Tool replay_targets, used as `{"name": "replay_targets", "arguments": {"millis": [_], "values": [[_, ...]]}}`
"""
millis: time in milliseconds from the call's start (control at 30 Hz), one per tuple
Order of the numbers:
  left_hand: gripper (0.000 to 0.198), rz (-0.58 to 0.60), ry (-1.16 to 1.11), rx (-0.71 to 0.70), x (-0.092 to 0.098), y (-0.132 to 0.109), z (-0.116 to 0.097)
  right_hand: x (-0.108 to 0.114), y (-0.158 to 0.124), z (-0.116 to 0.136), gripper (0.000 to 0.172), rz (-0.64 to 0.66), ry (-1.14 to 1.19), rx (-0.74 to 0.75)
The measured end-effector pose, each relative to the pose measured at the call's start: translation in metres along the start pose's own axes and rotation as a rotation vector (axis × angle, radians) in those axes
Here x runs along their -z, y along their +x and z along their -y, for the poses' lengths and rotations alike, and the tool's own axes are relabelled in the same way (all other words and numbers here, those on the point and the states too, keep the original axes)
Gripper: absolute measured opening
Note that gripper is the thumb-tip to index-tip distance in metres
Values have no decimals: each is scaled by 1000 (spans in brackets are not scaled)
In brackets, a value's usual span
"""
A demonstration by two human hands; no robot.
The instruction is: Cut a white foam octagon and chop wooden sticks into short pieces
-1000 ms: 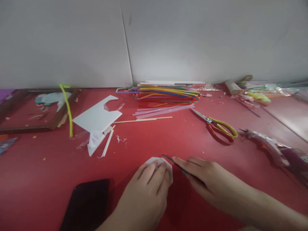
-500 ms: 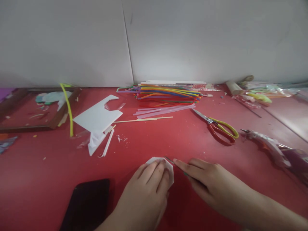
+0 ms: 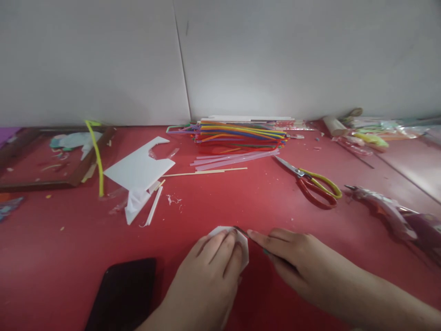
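Note:
My left hand (image 3: pixel 210 271) lies flat on a small white piece of foam board (image 3: pixel 243 243) near the front of the red table (image 3: pixel 241 197), its fingers pressed on it. My right hand (image 3: pixel 292 262) is closed around a thin craft knife (image 3: pixel 241 230) with a green grip. The blade tip touches the upper right edge of the white piece, just beyond my left fingertips.
A black phone (image 3: pixel 124 294) lies at the front left. A larger white board offcut (image 3: pixel 139 168), a pile of coloured straws (image 3: pixel 241 133), red and yellow scissors (image 3: pixel 312 181), a glue gun (image 3: pixel 389 209) and a wooden tray (image 3: pixel 44 158) lie farther back.
The knife tip has drawn back toward me along the white piece's edge; the right hand shifted slightly. My left hand stays pressed on the piece.

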State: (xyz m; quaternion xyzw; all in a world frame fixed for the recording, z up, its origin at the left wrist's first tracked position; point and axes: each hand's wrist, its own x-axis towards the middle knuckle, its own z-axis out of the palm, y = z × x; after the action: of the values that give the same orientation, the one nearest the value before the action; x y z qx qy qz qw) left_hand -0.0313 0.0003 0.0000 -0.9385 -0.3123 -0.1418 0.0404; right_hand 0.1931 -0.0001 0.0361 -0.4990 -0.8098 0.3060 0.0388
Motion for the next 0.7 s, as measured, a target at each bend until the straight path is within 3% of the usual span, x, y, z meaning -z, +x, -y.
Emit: {"name": "replay_targets", "arguments": {"millis": [233, 433, 700], "values": [[44, 1, -21, -5, -1, -1, 3, 5, 2, 4, 55, 5, -86, 71], [42, 5, -45, 6, 1, 1, 2, 2, 2, 4, 52, 37, -106, -12], [41, 20, -39, 19, 1, 2, 2, 2, 0, 3, 54, 22, -128, 41]]}}
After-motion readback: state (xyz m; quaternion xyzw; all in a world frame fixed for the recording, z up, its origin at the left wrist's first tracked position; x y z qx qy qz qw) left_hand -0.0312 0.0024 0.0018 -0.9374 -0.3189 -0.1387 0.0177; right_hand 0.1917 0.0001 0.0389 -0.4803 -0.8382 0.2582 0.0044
